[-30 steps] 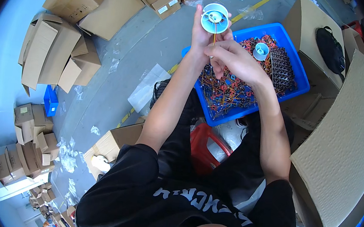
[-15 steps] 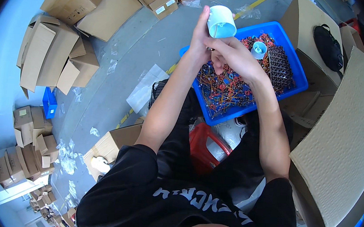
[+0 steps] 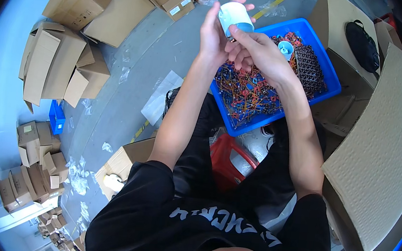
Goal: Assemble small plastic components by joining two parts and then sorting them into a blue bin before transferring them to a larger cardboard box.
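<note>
A white plastic cup (image 3: pixel 232 14) with a pale blue inside lies tilted in my left hand (image 3: pixel 212 37), its mouth toward me. The left fingers reach behind the cup and their tips show past its far side. My right hand (image 3: pixel 266 57) is at the mouth, thumb over the rim and the other fingers curled below. A small dark piece shows by the right fingertips, too small to name. Beneath both hands is a blue tray (image 3: pixel 333 73) of wired parts in red, orange and dark brown (image 3: pixel 249 97). A second, smaller white-and-blue cup (image 3: pixel 285 49) stands among them.
A dark block of small parts in rows (image 3: pixel 309 68) lies at the tray's right. Large open cartons (image 3: pixel 375 144) crowd my right, one with a black pouch (image 3: pixel 362 44) on it. More cartons (image 3: pixel 52 68) line the left. A red stool (image 3: pixel 226 162) is between my legs.
The cup has shifted slightly left and tipped, so less of its inside shows. My right thumb has moved up onto its rim. The left fingertips now show beyond the cup.
</note>
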A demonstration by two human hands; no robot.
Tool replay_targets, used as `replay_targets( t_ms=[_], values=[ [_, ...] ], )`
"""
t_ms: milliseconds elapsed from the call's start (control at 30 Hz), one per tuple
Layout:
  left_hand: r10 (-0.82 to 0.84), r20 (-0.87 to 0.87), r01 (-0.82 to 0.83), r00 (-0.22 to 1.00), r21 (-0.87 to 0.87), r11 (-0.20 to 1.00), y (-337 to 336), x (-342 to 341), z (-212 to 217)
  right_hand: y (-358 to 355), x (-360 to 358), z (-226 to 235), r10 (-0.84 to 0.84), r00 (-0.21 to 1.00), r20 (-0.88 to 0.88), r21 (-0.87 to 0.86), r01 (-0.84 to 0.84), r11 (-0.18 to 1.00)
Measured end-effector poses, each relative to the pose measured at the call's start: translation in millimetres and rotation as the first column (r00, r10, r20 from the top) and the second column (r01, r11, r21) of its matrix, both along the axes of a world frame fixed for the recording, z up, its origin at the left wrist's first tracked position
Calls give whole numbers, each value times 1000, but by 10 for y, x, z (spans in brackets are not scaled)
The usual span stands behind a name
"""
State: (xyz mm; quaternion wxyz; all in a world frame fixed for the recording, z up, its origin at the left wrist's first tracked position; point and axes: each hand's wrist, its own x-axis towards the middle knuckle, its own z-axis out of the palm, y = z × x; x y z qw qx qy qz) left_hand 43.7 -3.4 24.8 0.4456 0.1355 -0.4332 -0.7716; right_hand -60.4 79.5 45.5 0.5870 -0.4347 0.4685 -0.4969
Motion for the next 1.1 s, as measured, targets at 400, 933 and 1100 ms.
replay_targets(
  t_ms=[400,933,1100],
  values=[
    [32,66,-42,997,155,987,-6,-26,-54,-7,49,-43,-344,890,-300,-135,317,939],
    [-47,-139,69,989,158,985,26,-85,-24,8,138,-58,-712,178,-680,-663,266,700],
    [-75,-327,150,942,209,966,-104,-41,-225,-36,177,-90,-753,280,-595,-712,250,656]
  ],
)
